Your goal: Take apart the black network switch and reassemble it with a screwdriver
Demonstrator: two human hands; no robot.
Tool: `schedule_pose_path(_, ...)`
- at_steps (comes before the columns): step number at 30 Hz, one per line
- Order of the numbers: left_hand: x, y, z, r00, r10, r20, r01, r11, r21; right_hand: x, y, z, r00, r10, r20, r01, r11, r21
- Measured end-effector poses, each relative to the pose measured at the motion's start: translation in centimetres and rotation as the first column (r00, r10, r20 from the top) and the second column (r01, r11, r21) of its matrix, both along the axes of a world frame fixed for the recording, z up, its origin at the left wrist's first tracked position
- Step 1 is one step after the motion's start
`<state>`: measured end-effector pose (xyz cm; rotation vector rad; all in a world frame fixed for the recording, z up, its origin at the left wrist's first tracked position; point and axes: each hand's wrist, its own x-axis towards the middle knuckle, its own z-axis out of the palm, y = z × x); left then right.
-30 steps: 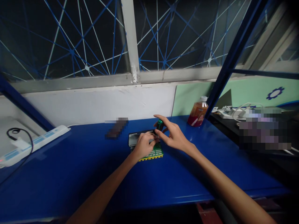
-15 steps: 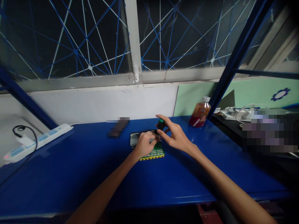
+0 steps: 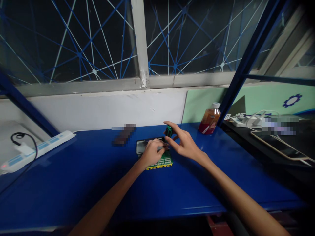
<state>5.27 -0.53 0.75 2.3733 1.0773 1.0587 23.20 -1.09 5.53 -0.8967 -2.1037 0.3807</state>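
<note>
A small screwdriver (image 3: 168,131) with a green and black handle stands nearly upright over an open case. My right hand (image 3: 183,141) closes on its handle between thumb and fingers, the forefinger reaching over the top. My left hand (image 3: 154,152) is bent over the case, its fingertips pinched together by the lower end of the screwdriver; what they grip is too small to make out. Beneath the left hand lies a green bit tray (image 3: 165,160) with rows of pale slots and a yellow front edge. Behind it is the case's grey, dark-rimmed part (image 3: 141,147), partly covered by the hand.
A blue table (image 3: 98,183) carries the work. A blurred dark object (image 3: 124,135) lies behind to the left. A white power strip (image 3: 41,150) with a black cable is at far left. A drink bottle (image 3: 210,118) stands back right, near a phone (image 3: 278,146) on a black surface.
The screwdriver handle seems slightly turned, showing more green. Both hands stay in nearly the same place, and the view has shifted a little.
</note>
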Motion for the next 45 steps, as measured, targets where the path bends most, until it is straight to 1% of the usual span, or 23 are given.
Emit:
schedule_pose_path(4,0.06,0.17,-0.35,0.997,0.071,0.002,-0.071,0.997,0.011,-0.03,0.00,-0.04,1.000,-0.007,-0.003,0.007,1.000,0.003)
schedule_pose_path(6,0.12,0.25,-0.41,0.997,0.082,0.012,-0.082,0.997,0.009,-0.04,-0.01,0.00,1.000,-0.012,0.000,0.012,1.000,0.010)
schedule_pose_path(12,0.05,-0.01,0.09,1.000,-0.003,0.024,0.004,1.000,-0.010,-0.10,-0.08,0.09,1.000,-0.016,-0.002,0.016,1.000,0.007)
schedule_pose_path(16,-0.02,-0.01,0.10,1.000,0.027,0.013,-0.027,1.000,0.003,-0.13,-0.05,0.02,1.000,-0.011,-0.006,0.011,1.000,-0.002)
schedule_pose_path(19,-0.04,0.20,-0.12,0.998,0.050,0.046,-0.050,0.999,0.005,-0.11,0.06,-0.14,1.000,-0.013,-0.009,0.013,1.000,0.004)
schedule_pose_path(22,-0.09,0.40,-0.26,0.998,0.010,0.065,-0.009,1.000,-0.007,-0.06,0.14,-0.30,1.000,-0.012,-0.005,0.013,1.000,0.014)
schedule_pose_path(26,-0.16,0.47,-0.20,0.998,-0.042,0.047,0.042,0.999,0.006,-0.04,0.08,-0.31,1.000,-0.002,0.003,0.002,1.000,0.009)
schedule_pose_path(31,-0.11,0.37,-0.04,1.000,-0.022,0.000,0.022,1.000,0.014,-0.10,-0.06,-0.19,1.000,0.003,0.008,-0.004,1.000,0.006)
schedule_pose_path(39,-0.09,0.48,-0.29,1.000,-0.022,-0.003,0.022,1.000,-0.008,-0.11,-0.04,-0.03,1.000,0.013,-0.009,-0.013,1.000,0.026)
schedule_pose_path(42,-0.09,0.44,-0.30,1.000,-0.009,-0.016,0.009,1.000,-0.012,-0.10,-0.01,0.00,1.000,-0.005,-0.004,0.006,1.000,0.030)
schedule_pose_path(45,-0.09,0.36,-0.27,1.000,-0.030,-0.006,0.030,1.000,-0.008,-0.06,0.02,-0.04,0.999,-0.034,0.013,0.033,0.999,0.041)
